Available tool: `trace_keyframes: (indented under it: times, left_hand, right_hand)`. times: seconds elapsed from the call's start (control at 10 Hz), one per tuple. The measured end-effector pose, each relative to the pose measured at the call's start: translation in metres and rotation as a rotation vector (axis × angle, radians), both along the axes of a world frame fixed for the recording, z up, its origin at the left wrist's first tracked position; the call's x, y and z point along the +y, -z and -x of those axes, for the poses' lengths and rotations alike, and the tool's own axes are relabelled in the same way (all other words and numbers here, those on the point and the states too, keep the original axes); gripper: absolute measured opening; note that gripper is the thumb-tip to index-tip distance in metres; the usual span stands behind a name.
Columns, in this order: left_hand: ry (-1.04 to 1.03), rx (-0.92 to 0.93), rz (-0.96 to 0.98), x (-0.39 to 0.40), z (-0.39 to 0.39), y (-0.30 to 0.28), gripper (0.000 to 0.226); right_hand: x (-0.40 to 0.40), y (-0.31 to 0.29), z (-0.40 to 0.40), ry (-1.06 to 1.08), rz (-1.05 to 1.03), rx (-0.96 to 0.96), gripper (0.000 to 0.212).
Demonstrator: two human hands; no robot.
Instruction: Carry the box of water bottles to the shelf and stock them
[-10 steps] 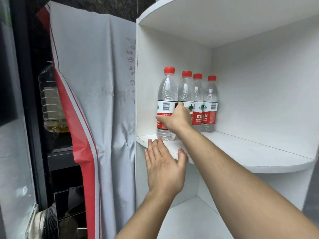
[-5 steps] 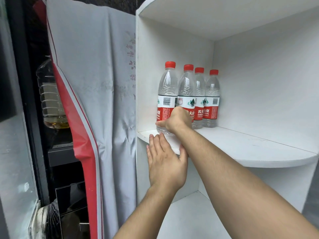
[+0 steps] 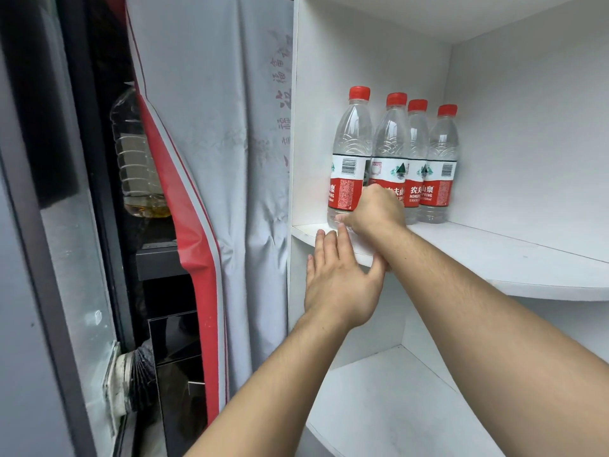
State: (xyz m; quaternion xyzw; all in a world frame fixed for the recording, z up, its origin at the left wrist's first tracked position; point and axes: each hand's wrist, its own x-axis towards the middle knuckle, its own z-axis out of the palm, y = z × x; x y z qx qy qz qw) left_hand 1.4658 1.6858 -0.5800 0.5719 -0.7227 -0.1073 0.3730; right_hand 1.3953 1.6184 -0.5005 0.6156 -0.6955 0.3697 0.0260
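Several clear water bottles with red caps and red-and-white labels stand in a tight row on the white shelf board [image 3: 494,255], at its left end. My right hand [image 3: 375,209] is curled low around the second water bottle [image 3: 390,150], and its fingertips touch the base of the leftmost bottle [image 3: 351,153]. My left hand [image 3: 339,282] lies flat with fingers apart against the shelf's front edge, just below the right hand. No box is in view.
The white shelf unit has a side wall on the left and a lower shelf [image 3: 395,407] beneath. A grey-and-red cloth cover [image 3: 214,159] hangs to the left. Behind it stands a large oil bottle [image 3: 135,153] on dark furniture.
My right hand has slid down the second bottle from its label to its base. The left hand has stayed on the shelf edge. The view has shifted left and closer.
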Motion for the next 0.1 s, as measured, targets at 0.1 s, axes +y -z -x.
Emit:
trace_keyframes:
  times: [0.1]
  left_hand:
    - [0.017,-0.03,0.104,0.0081,-0.009,0.0112,0.079]
  right_hand:
    - [0.0116,0.0069,0.0015,0.023,0.021,0.119,0.015]
